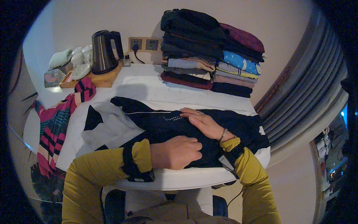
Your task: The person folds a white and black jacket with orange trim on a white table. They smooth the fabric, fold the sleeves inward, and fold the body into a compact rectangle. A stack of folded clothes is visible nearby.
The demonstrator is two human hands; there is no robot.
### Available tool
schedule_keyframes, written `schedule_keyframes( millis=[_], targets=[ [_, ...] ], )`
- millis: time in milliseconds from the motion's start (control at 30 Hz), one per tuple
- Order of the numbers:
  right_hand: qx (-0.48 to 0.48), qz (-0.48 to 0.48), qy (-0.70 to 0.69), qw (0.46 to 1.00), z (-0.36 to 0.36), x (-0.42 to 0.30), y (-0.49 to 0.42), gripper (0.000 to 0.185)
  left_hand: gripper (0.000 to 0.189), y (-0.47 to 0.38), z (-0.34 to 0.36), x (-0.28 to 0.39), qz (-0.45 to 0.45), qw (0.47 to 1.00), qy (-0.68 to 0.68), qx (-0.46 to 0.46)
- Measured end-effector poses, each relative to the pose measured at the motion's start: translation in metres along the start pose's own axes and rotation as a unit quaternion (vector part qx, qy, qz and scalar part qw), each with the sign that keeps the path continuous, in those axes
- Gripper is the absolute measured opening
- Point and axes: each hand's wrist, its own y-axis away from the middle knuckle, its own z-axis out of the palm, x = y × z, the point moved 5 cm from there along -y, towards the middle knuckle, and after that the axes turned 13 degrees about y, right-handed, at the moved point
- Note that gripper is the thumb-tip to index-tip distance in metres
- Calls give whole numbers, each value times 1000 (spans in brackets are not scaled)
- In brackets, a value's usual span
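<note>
A black garment (pixel 156 126) with thin white piping and a small dotted print lies spread across the white table before me. Light grey cloth (pixel 112 128) shows at its left end. My left hand (pixel 176 152) rests on the garment's near part, its fingers curled; whether it pinches cloth is hidden. Flat on the upper middle, beside the dotted print, lies my right hand (pixel 205 124), fingers extended and pointing left. It wears a ring and a bracelet. The two hands are close but apart.
Two tall stacks of folded clothes (pixel 190 47) stand at the back right. An electric kettle (pixel 105 53) and white cups (pixel 81 57) share a wooden tray (pixel 112 81) at the back left. A striped scarf (pixel 56 126) hangs over the left edge. Grey curtains (pixel 304 84) border the right side.
</note>
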Motion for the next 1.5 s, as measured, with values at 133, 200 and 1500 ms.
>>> schedule_keyframes(
  millis=[133,200,1500],
  targets=[
    [3,-13,2,1000,0,-1,0,43,15,3,0,-2,20,999,7,39],
    [3,-11,-3,1000,0,0,0,42,15,2,2,-5,8,1000,8,12],
    [37,21,213,976,6,19,1,56,101,31,-8,-87,-247,964,-65,67]
  ],
)
